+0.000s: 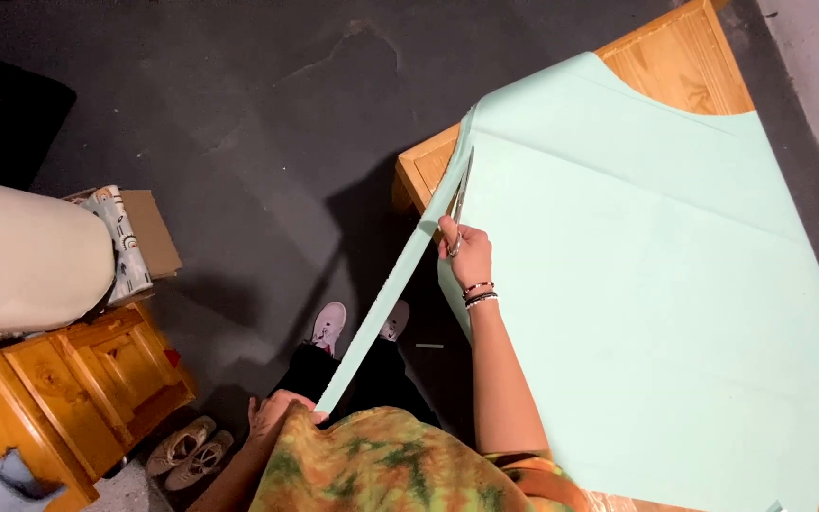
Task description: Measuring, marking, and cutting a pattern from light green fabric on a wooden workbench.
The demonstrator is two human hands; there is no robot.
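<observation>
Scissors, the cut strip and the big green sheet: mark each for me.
Scissors (460, 204), head view, on the blades.
Strip (386, 308), head view, mid-length of the hanging band.
Sheet (656, 313), head view, flat middle of the pale green sheet.

Warm indoor light is falling from above and to the right, leaving the mint-green fabric sheet (656, 284) bright and evenly lit, without glare. The wooden desk (684, 57) is casting a dark shadow onto the grey floor (239, 123) beyond its left edge, and the floor is darkening further toward the frame's top-left corner. The wide lens is bending straight lines near the borders. Focus is holding fairly sharp; the scissors (459, 204) are looking slightly soft.
</observation>
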